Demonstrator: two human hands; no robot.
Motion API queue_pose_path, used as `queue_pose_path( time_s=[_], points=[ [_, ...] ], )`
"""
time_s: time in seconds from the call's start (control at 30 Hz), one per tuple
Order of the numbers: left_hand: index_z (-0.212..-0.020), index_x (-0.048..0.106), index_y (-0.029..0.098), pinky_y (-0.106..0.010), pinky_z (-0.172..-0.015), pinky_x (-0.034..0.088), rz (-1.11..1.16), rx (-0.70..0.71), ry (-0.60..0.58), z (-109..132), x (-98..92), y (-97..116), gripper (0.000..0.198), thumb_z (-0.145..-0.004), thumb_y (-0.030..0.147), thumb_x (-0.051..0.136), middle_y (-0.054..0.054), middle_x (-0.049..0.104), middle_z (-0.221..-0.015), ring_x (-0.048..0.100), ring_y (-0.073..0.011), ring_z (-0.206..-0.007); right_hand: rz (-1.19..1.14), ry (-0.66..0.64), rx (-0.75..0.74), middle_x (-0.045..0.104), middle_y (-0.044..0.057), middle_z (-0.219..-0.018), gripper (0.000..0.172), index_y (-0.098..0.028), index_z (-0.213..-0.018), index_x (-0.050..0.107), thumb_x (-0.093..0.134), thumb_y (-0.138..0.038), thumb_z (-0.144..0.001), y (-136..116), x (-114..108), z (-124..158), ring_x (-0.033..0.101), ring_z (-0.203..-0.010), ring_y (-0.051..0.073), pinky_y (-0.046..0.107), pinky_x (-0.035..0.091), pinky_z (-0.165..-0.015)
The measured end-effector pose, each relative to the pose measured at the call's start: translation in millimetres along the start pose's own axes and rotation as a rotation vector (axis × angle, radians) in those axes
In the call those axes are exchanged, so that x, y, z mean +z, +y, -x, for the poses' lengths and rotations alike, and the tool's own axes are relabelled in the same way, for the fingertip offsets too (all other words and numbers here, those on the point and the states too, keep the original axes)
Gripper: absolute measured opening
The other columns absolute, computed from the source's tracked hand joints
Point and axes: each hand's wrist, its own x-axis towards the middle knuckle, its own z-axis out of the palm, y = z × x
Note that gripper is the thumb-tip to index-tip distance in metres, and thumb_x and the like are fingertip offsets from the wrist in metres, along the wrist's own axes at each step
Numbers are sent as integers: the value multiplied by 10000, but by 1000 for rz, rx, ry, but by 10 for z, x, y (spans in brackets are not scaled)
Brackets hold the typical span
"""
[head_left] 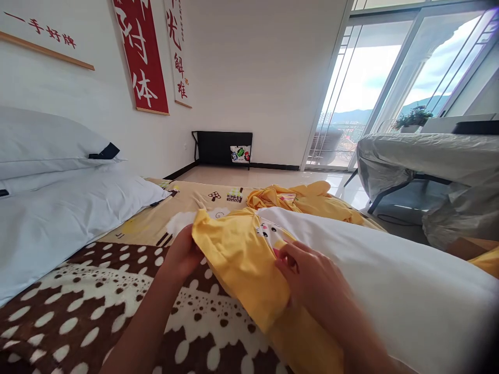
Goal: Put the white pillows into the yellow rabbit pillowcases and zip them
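L hand (184, 254) held the L edge of the yellow cloth (237, 249), fingers mostly hidden behind it, so exact grip hard to tell. R hand (312, 272) was closed in a narrow pinch on the same cloth, at a pink bit just below its printed animal face (268, 230). Cloth was mid-scene, spread btwn both hands, over the brown blanket (97, 311) w/ pale dots, its R side up against the white bedding (397, 265) on the R.

Second yellow cloth (312, 200) lay bunched on the far side of the bed, beyond the white bedding. White pillows (78, 202) were stacked on the L, by the wall. Tan printed sheet (195, 192) showed at the far end.

Bkgd: black panel (214, 145) stood nr the far wall; far R, a plastic-wrapped surface (429, 150) w/ potted plant (415, 117), nr the sliding door (362, 78).
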Motion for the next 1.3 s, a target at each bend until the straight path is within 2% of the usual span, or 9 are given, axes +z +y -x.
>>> queue_pose_path(
  time_s=[0.07, 0.13, 0.27, 0.43, 0.57, 0.8, 1.03, 1.2, 1.3],
  points=[
    [-687, 568, 129, -178, -406, 319, -163, 9, -71, 101, 86, -86, 145, -757, 228, 648, 62, 419, -467, 351, -52, -384, -202, 132, -69, 633, 17, -753, 225, -217, -746, 606, 462, -329, -878, -177, 21, 8, 513, -632, 135, 253, 344, -584],
    [-661, 558, 127, -173, -382, 272, -326, 2, -157, 205, 177, -176, 277, -699, 343, 726, 56, 442, -485, 344, -40, -380, -363, 151, -109, 636, 10, -729, 269, -217, -757, 621, 436, -355, -895, -343, 62, 13, 514, -621, 124, 240, 351, -573],
    [-662, 536, 137, -159, -372, 247, -550, 6, -249, 335, 303, -311, 403, -648, 478, 750, 52, 460, -499, 367, -38, -385, -479, -9, -36, 607, -1, -640, 269, -198, -678, 589, 453, -328, -869, -462, 159, -34, 475, -566, 113, 242, 318, -533],
    [-680, 532, 140, -155, -385, 286, -675, 95, -318, 323, 305, -366, 399, -669, 488, 726, 46, 479, -522, 409, -47, -410, -782, -234, 3, 524, -21, -609, 206, -191, -693, 538, 505, -353, -815, -277, 262, -165, 445, -561, 103, 234, 331, -520],
    [-659, 529, 141, -149, -366, 270, -679, 121, -280, 285, 255, -386, 393, -681, 485, 717, 59, 448, -505, 378, -37, -394, -1023, -358, 23, 462, -47, -583, 245, -190, -687, 496, 583, -406, -763, -227, 339, -218, 396, -524, 80, 223, 300, -489],
    [-595, 471, 155, -165, -329, 214, -593, 132, -185, 280, 272, -402, 444, -631, 497, 752, 87, 381, -431, 339, -34, -312, -1202, -277, 102, 443, -47, -600, 374, -167, -717, 523, 639, -523, -717, -259, 413, -221, 381, -543, 69, 207, 306, -500],
    [-571, 429, 159, -179, -352, 157, -605, 111, -241, 306, 299, -377, 469, -650, 506, 735, 91, 339, -432, 329, -24, -294, -1310, -237, 112, 495, -23, -653, 390, -183, -749, 519, 638, -553, -719, -213, 475, -253, 479, -610, 107, 227, 421, -567],
    [-610, 481, 156, -185, -349, 175, -615, 72, -259, 278, 269, -389, 419, -672, 503, 707, 65, 416, -469, 346, -31, -315, -1357, -236, 100, 538, -6, -703, 368, -192, -775, 507, 613, -543, -746, -219, 478, -250, 517, -652, 124, 246, 461, -616],
    [-611, 490, 162, -184, -345, 207, -637, 61, -196, 282, 281, -402, 393, -647, 482, 714, 52, 459, -486, 352, -38, -325, -1290, -272, 41, 533, -11, -708, 335, -191, -764, 496, 571, -516, -795, -209, 458, -243, 515, -655, 119, 238, 443, -610]
  ],
)
